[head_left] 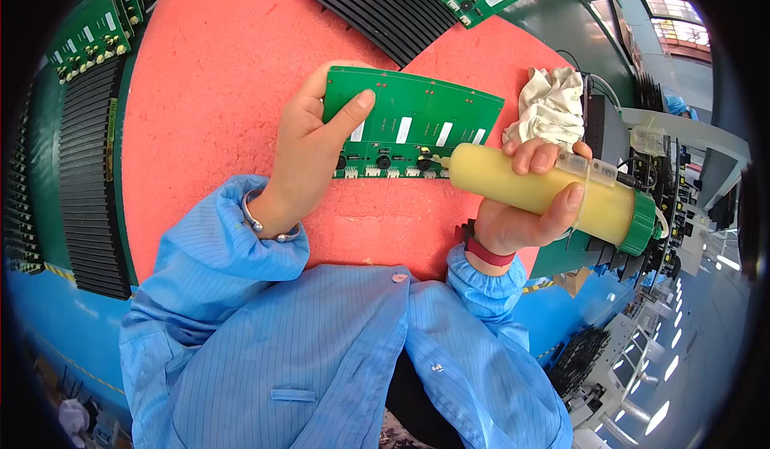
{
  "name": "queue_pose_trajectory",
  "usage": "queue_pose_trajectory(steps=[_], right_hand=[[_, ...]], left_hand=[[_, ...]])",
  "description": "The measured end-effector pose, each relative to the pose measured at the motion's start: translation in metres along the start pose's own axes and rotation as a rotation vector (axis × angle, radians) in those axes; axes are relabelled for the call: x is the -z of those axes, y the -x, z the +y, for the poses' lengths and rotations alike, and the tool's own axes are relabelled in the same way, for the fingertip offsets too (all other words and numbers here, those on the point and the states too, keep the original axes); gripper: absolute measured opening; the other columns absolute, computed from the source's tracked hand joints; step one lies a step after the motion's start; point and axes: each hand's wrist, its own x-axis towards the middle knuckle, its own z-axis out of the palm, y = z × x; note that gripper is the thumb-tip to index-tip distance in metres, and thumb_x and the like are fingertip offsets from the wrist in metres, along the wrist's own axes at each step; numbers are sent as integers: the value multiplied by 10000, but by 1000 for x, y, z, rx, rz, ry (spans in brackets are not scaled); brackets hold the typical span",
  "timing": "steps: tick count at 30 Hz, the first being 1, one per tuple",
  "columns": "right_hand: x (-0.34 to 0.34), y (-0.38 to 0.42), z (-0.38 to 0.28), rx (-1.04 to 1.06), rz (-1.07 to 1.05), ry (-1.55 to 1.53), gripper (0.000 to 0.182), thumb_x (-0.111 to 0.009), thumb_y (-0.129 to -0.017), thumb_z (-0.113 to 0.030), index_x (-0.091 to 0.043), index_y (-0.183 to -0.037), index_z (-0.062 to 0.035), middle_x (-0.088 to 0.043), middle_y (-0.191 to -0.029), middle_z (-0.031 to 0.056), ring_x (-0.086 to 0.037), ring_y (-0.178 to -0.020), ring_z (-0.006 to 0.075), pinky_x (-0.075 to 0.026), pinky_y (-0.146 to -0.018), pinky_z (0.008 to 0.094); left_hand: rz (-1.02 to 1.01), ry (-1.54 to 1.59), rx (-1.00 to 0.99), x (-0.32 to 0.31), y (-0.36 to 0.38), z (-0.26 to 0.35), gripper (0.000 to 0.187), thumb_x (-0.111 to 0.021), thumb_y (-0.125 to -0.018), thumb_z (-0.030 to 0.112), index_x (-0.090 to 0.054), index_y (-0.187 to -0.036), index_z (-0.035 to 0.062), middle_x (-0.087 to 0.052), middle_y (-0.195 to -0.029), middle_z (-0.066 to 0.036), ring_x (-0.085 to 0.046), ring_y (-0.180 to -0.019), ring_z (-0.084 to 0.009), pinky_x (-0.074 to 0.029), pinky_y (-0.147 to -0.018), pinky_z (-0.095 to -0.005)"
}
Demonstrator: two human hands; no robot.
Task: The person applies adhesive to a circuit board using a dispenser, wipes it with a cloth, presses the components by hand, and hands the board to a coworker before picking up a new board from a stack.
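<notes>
Green circuit board (417, 120) in left hand's (309, 160) clamped grip; right hand (521, 200) clamped around yellow syringe (545, 192).

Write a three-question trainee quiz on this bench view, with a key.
1. True or false: the left hand presses a green circuit board against the pink foam mat.
2. What does the right hand grip? A) a yellowish dispensing syringe with a green end cap; B) a black slotted tray; C) a screwdriver.
3. Fill in: a crumpled white ____ lies beside the right hand.

Key: 1 true; 2 A; 3 cloth.
</notes>
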Motion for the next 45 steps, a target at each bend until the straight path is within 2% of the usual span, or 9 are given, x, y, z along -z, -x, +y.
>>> queue_pose_trajectory(steps=[11,14,28,32,37,39,41,42,45], right_hand=[[3,-1,-9,-38,57,-14,524,-543,-921,-403,-349,-1292,-88,-541,-826,57,-525,-734,166,-453,-762,396],[-4,-3,-13,-37,77,-22,493,-582,-898,-424,-414,-1239,-110,-486,-814,20,-468,-750,139,-417,-794,369],[18,-11,-55,188,75,-132,528,-604,-878,-443,-427,-1248,-110,-481,-837,8,-467,-752,127,-428,-798,358],[44,-14,-59,271,84,-186,550,-484,-929,-468,-402,-1321,-91,-490,-838,48,-468,-752,177,-439,-787,413],[62,-15,-61,297,144,-215,528,-499,-915,-432,-412,-1297,-77,-511,-875,64,-477,-780,186,-432,-816,425],[58,-14,-66,270,244,-49,477,-535,-887,-423,-460,-1230,-100,-485,-860,32,-450,-783,161,-403,-838,407],[68,-11,-62,299,194,-118,510,-494,-901,-427,-460,-1265,-71,-498,-880,55,-466,-793,185,-412,-840,428],[71,-10,-61,304,191,-136,516,-486,-905,-426,-459,-1273,-65,-499,-882,59,-470,-797,191,-415,-838,431],[84,-8,-56,315,128,-210,530,-456,-923,-410,-424,-1304,-43,-511,-907,77,-488,-820,209,-425,-842,442]], left_hand=[[21,23,-4,-1,1,-2,197,-561,-957,78,-558,-1147,25,-647,-1004,-33,-614,-896,-78,-512,-764,-235],[28,46,-1,-3,3,-6,225,-571,-953,82,-555,-1172,32,-644,-1029,-36,-614,-922,-84,-514,-783,-244],[-13,-5,30,1,7,7,270,-575,-940,53,-531,-1205,43,-639,-1050,-56,-620,-952,-109,-515,-807,-252],[-3,-108,125,0,9,16,315,-580,-933,50,-507,-1238,29,-619,-1071,-69,-611,-974,-132,-506,-839,-265],[8,-227,160,-1,4,15,342,-601,-922,37,-490,-1245,10,-606,-1093,-94,-607,-985,-150,-512,-845,-280],[33,-352,86,-1,4,8,375,-603,-919,34,-488,-1275,3,-607,-1113,-96,-607,-986,-156,-493,-856,-277],[67,-507,-13,-8,14,1,392,-596,-921,32,-495,-1299,4,-614,-1122,-84,-609,-983,-153,-481,-867,-273],[111,-671,-126,-9,20,-4,449,-602,-914,40,-467,-1339,-6,-580,-1200,-129,-561,-1097,-208,-425,-953,-328],[148,-1439,-717,-14,30,-4,508,-612,-905,56,-428,-1373,-18,-526,-1271,-168,-467,-1210,-276,-344,-1032,-400]])
